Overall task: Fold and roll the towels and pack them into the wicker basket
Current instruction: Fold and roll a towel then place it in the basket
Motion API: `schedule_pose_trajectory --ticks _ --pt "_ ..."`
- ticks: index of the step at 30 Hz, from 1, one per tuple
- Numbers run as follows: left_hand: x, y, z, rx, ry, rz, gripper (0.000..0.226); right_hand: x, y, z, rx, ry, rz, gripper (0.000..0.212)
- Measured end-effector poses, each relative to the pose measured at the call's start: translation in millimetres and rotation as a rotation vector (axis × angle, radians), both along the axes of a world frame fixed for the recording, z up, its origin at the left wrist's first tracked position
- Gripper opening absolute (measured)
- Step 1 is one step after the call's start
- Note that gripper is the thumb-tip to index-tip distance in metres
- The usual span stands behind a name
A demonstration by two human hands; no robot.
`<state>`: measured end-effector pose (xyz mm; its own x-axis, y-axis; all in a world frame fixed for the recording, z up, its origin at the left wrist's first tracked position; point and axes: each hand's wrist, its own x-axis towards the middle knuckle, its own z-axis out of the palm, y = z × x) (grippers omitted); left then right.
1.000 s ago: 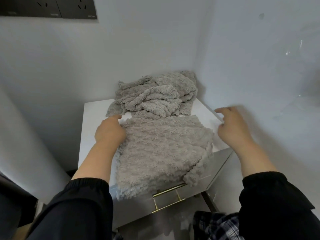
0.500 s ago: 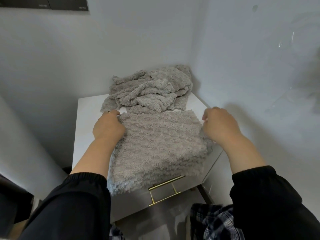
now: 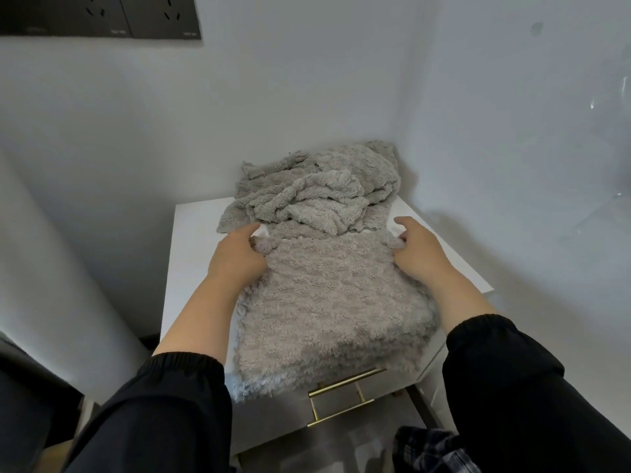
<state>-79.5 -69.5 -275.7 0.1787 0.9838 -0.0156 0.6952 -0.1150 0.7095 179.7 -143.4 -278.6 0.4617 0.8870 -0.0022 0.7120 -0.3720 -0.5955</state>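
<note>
A grey fluffy towel (image 3: pixel 331 308) lies flat on the white cabinet top (image 3: pixel 191 240), its near end hanging over the front edge. My left hand (image 3: pixel 239 257) pinches the towel's far left corner. My right hand (image 3: pixel 418 250) grips its far right corner. Behind it a crumpled heap of grey towels (image 3: pixel 317 192) sits in the wall corner. No wicker basket is in view.
The cabinet stands in a corner between two white walls. A drawer front with a brass handle (image 3: pixel 345 401) is below the towel. Dark wall sockets (image 3: pixel 99 15) are at the top left. Plaid fabric (image 3: pixel 433 452) shows at the bottom right.
My right hand moved in from the right and took hold of the towel's far right corner. My left hand stayed at the far left corner.
</note>
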Motion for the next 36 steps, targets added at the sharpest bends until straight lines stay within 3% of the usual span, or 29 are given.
schedule_pose_trajectory --ticks 2,4,6,8,11,13,16,19,21,25,28,32,34,36 --pt "-1 4 3 -0.049 0.0 0.005 0.061 2 3 11 -0.095 0.065 -0.012 0.072" --pt "-2 8 3 -0.039 -0.01 0.044 0.04 5 3 23 -0.252 -0.005 -0.023 0.067" --pt "-6 12 1 0.015 0.045 0.097 0.008 6 3 34 -0.357 -0.099 -0.042 0.043" --pt "-7 14 -1 0.041 0.098 0.144 0.024 6 4 39 -0.453 -0.183 -0.024 0.011" --pt "-3 11 2 0.116 0.128 0.248 0.023 9 10 32 -0.474 -0.262 -0.026 0.039" --pt "2 9 7 0.212 0.048 0.307 0.022 13 9 27 -0.128 -0.071 -0.165 0.035" --pt "10 7 18 0.345 -0.177 0.328 0.018 10 6 32 0.453 0.23 -0.356 0.008" --pt "15 7 23 0.314 -0.461 0.281 0.023 4 8 39 0.715 0.519 -0.348 0.006" --pt "13 10 21 0.25 -0.54 0.281 0.023 8 10 34 0.676 0.632 -0.349 0.01" --pt "13 5 23 -0.263 -0.914 0.303 0.023 13 6 20 0.507 1.08 -0.375 0.013" --pt "11 -2 26 -0.455 -1.033 0.273 0.025 13 0 15 0.48 1.305 -0.407 0.015" --pt "4 -6 30 -0.402 -1.061 0.28 0.007 14 -10 16 0.513 1.396 -0.37 0.013" --pt "-4 -11 34 -0.433 -1.081 0.23 0.016 17 -19 20 0.501 1.394 -0.377 0.014" --pt "-13 -16 36 -0.481 -0.948 0.175 0.022 19 -31 26 0.408 1.286 -0.363 0.019"
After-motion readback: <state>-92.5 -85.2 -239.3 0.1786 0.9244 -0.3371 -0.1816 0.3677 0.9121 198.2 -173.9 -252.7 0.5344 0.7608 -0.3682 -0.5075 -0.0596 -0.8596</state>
